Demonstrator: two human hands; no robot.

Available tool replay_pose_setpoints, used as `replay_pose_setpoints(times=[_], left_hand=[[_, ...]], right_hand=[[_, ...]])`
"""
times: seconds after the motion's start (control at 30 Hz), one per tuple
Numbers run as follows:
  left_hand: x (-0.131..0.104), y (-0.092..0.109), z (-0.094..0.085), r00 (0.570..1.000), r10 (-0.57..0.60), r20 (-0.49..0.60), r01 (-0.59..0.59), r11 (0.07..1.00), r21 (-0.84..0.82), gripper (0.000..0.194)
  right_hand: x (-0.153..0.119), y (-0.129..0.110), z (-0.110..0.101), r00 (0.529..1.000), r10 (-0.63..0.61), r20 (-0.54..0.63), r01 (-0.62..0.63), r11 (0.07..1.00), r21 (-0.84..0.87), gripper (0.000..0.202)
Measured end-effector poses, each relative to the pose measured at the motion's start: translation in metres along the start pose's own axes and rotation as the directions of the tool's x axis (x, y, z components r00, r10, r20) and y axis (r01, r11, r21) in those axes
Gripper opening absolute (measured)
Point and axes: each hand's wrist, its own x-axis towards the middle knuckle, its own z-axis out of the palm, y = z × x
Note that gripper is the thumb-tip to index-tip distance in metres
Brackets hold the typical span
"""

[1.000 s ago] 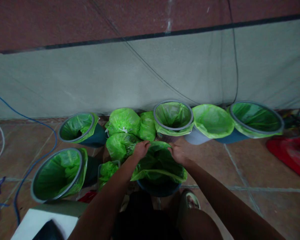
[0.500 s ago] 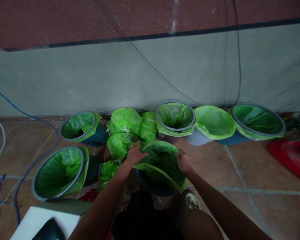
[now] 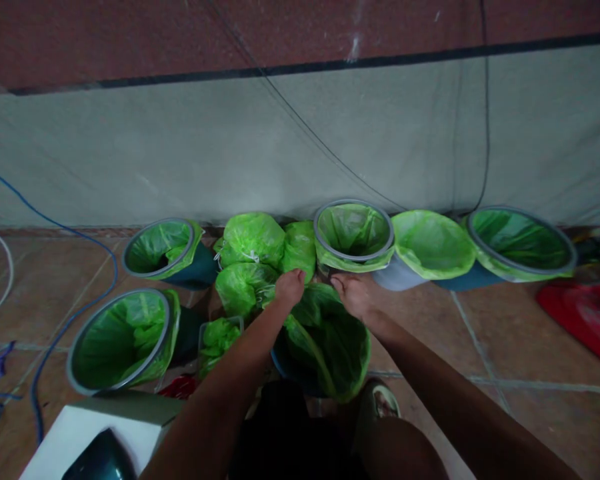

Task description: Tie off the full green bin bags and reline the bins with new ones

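Observation:
A green bin liner [image 3: 337, 340] hangs in a dark blue bin [image 3: 287, 370] in front of my knees. My left hand [image 3: 290, 288] is closed on the liner's far edge at the left. My right hand [image 3: 353, 295] grips the same far edge a little to the right, fingers curled in. Between the hands the liner's rim is pulled up, and its near side droops over the bin's front. Beyond my left hand lie several tied green bags [image 3: 254, 239], one of them close to my knuckles.
Lined bins stand along the wall, among them a grey-rimmed bin [image 3: 354, 257] and a bin without a ring [image 3: 433, 272]. Another lined bin [image 3: 167, 340] is at left, by a white box [image 3: 95, 433]. A blue cable [image 3: 87, 303] crosses the floor; a red item [image 3: 585, 320] lies right.
Both hands have moved from the liner's sides to its far edge and closer together. The liner's opening has shifted, and its near edge now droops lower over the bin.

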Motion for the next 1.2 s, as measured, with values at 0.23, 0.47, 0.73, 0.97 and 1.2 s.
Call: replay_pose_setpoints(times=[0.23, 0.47, 0.73, 0.97, 1.2], left_hand=[[-0.009, -0.017, 0.029, 0.99, 0.143, 0.006, -0.143, 0.99, 0.005, 0.041], [-0.007, -0.021, 0.024, 0.983, 0.176, 0.056, -0.179, 0.983, 0.045, 0.031], [-0.021, -0.032, 0.019, 0.988, 0.025, 0.154, -0.05, 0.985, 0.162, 0.063], [-0.025, -0.058, 0.005, 0.964, 0.02, 0.265, 0.036, 0.978, -0.206, 0.097], [-0.041, -0.067, 0.002, 0.911, 0.04, 0.409, 0.277, 0.675, -0.684, 0.051]], right_hand=[[0.011, -0.005, 0.023, 0.979, -0.086, 0.183, 0.099, 0.993, -0.065, 0.032], [0.01, -0.001, 0.023, 0.976, -0.085, 0.201, 0.103, 0.991, -0.081, 0.029], [-0.005, 0.022, 0.024, 0.987, 0.145, 0.075, -0.138, 0.987, -0.085, 0.019], [-0.067, 0.057, 0.022, 0.882, 0.461, -0.095, -0.468, 0.881, -0.072, 0.03], [-0.086, 0.063, 0.014, 0.887, 0.425, -0.18, -0.426, 0.904, 0.034, 0.048]])
